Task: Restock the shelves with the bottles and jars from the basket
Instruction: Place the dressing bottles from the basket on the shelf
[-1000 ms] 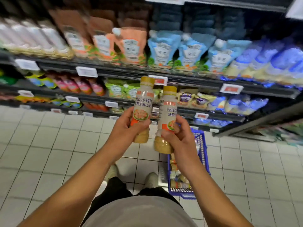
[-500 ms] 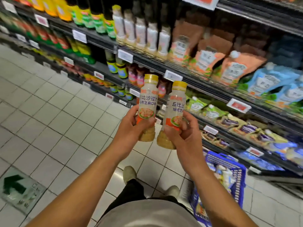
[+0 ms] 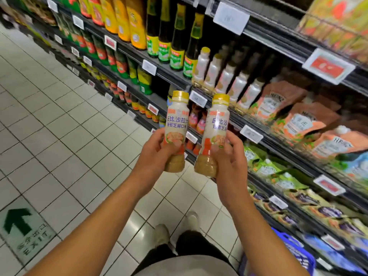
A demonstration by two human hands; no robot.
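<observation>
I hold two upright salad dressing bottles with yellow caps in front of the shelves. My left hand [image 3: 154,154] grips the left bottle [image 3: 176,124] round its lower half. My right hand [image 3: 229,166] grips the right bottle [image 3: 216,126] the same way. A row of matching pale bottles [image 3: 225,78] stands on a middle shelf just behind and above them. The blue basket [image 3: 296,251] sits on the floor at the lower right, mostly cut off by my right arm and the frame edge.
Shelving runs diagonally along the right, with dark sauce bottles [image 3: 175,36], orange bottles [image 3: 127,20], ketchup pouches [image 3: 298,120] and white price tags [image 3: 231,18]. White tiled floor lies to the left, with a green exit arrow sticker [image 3: 18,222]. My shoes [image 3: 163,236] are below.
The view has swung further left along the aisle and closer to the shelf with the matching bottles. The basket has slid toward the lower right corner. Both hands keep their bottles.
</observation>
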